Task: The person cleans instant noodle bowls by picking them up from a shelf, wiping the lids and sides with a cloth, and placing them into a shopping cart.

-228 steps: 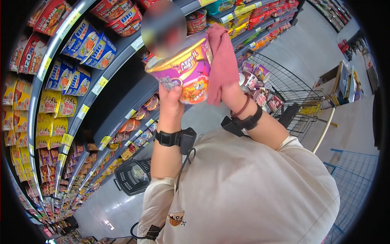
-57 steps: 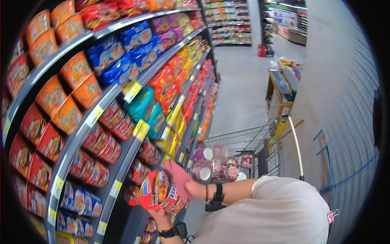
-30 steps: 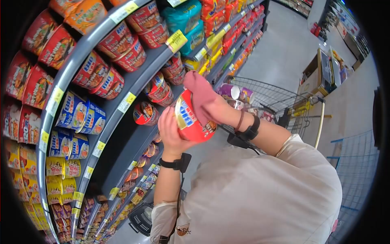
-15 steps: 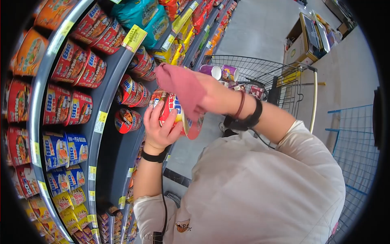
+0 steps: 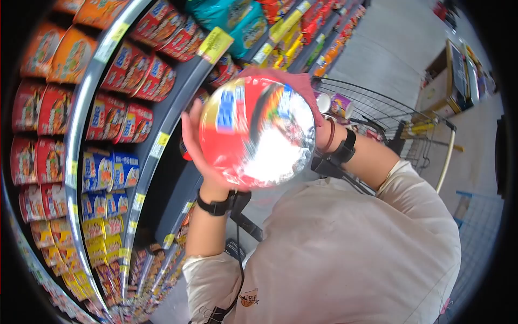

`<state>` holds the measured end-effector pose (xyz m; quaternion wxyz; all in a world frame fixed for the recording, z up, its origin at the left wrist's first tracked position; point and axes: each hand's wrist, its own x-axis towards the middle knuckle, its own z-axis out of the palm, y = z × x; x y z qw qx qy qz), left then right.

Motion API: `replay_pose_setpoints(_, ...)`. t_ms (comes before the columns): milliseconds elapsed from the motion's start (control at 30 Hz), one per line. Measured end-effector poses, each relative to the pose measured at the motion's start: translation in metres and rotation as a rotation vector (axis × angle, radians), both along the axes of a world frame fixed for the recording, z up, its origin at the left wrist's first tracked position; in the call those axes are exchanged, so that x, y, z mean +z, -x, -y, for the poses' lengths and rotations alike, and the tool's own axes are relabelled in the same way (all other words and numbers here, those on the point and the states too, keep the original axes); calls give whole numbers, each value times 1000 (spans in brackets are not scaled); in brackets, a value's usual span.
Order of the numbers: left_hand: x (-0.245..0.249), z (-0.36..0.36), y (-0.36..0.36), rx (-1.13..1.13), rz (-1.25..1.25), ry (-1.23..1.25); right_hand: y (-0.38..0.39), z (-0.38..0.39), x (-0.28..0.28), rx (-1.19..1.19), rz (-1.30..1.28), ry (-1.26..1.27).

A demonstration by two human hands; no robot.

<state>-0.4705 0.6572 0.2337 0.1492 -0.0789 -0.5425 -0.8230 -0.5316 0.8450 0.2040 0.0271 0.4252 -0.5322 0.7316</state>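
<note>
A red instant noodle cup (image 5: pixel 232 146) is raised close to the camera, its shiny printed lid facing me and glare washing out part of it. My left hand (image 5: pixel 197 154) wraps round the cup's left side and supports it. On the far right side, my right hand (image 5: pixel 324 133) presses a pink cloth (image 5: pixel 305 86) against the cup. Most of the right hand's fingers are hidden behind the cup and cloth.
Shelves (image 5: pixel 162 135) at my left hold red, blue, yellow and orange noodle cups. Bagged noodles (image 5: pixel 251 29) sit farther along. At right stands a wire shopping cart (image 5: pixel 372 100) containing purple cups (image 5: pixel 342 106), with a cardboard box (image 5: pixel 440 81) beyond it.
The noodle cup has been tilted so its lid now faces the camera, and it appears larger. The cloth has shifted from above its near side to its far right edge. The view has turned slightly.
</note>
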Motion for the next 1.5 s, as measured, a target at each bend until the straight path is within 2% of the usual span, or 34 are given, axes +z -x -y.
replay_pose_setpoints(33,-23,12,8,251,-302,351,-4,17,-15,93,229,309)
replay_pose_setpoints(67,-31,24,10,237,-261,386,-6,32,-25,258,648,523)
replay_pose_setpoints(100,-36,28,7,188,-153,173,-3,41,-27,354,742,639)
replay_pose_setpoints(167,-43,27,-4,245,-51,397,-8,51,-44,158,702,421)
replay_pose_setpoints(200,-45,29,-11,166,-91,371,-5,55,-71,200,704,413)
replay_pose_setpoints(233,-46,30,-18,87,-128,345,-1,58,-109,20,545,107)
replay_pose_setpoints(267,-47,31,-26,134,-125,352,1,63,-128,-152,361,-191)
replay_pose_setpoints(300,-47,32,-32,101,-61,238,-3,66,-120,-103,350,-194)
replay_pose_setpoints(333,-46,35,-39,69,-4,122,-10,67,-101,78,560,85)
replay_pose_setpoints(367,-44,38,-45,118,-9,125,-14,68,-86,259,777,356)
replay_pose_setpoints(433,-42,40,-55,5,107,-90,-16,71,-74,363,810,357)
replay_pose_setpoints(467,-36,38,-56,34,162,-21,-17,71,-68,420,841,376)
replay_pose_setpoints(500,-45,41,-55,21,149,-86,-17,72,-59,443,842,360)
replay_pose_setpoints(567,-52,43,-43,184,216,-174,-17,78,-43,473,995,466)
replay_pose_setpoints(600,-51,45,-39,311,198,-150,-17,82,-46,413,1030,489)
replay_pose_setpoints(633,-56,43,-40,324,192,-154,-16,84,-59,425,1030,480)
replay_pose_setpoints(700,-70,35,-46,321,149,-247,-15,81,-88,188,766,113)
replay_pose_setpoints(733,-69,29,-52,381,149,-57,-19,83,-79,168,697,129)
replay_pose_setpoints(767,-66,27,-52,377,153,-63,-18,84,-81,162,700,124)
replay_pose_setpoints(833,-57,24,-51,305,118,-173,-14,84,-85,357,843,356)
replay_pose_setpoints(867,-59,23,-48,303,94,-196,-19,86,-72,347,842,353)
replay_pose_setpoints(933,-70,17,-38,345,11,-132,-28,99,-40,390,929,651)
replay_pose_setpoints(1033,-84,16,-24,430,-138,-3,-31,99,-40,430,1047,692)
replay_pose_setpoints(1100,-79,18,-19,444,-284,74,-24,95,-38,489,929,650)
replay_pose_setpoints(1133,-75,15,-21,371,-346,-31,-31,87,-33,465,950,602)
replay_pose_setpoints(1167,-73,14,-31,359,-358,-36,-36,81,-26,443,966,553)
replay_pose_setpoints(1200,-74,15,-45,344,-251,-3,-39,72,-16,407,917,521)
replay_pose_setpoints(1233,-72,19,-49,328,-145,33,-40,58,-9,444,745,440)
replay_pose_setpoints(1300,-72,20,-64,223,-69,-47,-45,31,13,183,349,29)
replay_pose_setpoints(1333,-70,20,-71,177,-53,-91,-40,20,7,180,344,34)
replay_pose_setpoints(1400,-68,14,-83,93,-38,-172,-29,0,-6,423,681,385)
replay_pose_setpoints(1500,-62,8,-89,25,-38,-238,-28,-10,-17,460,781,420)
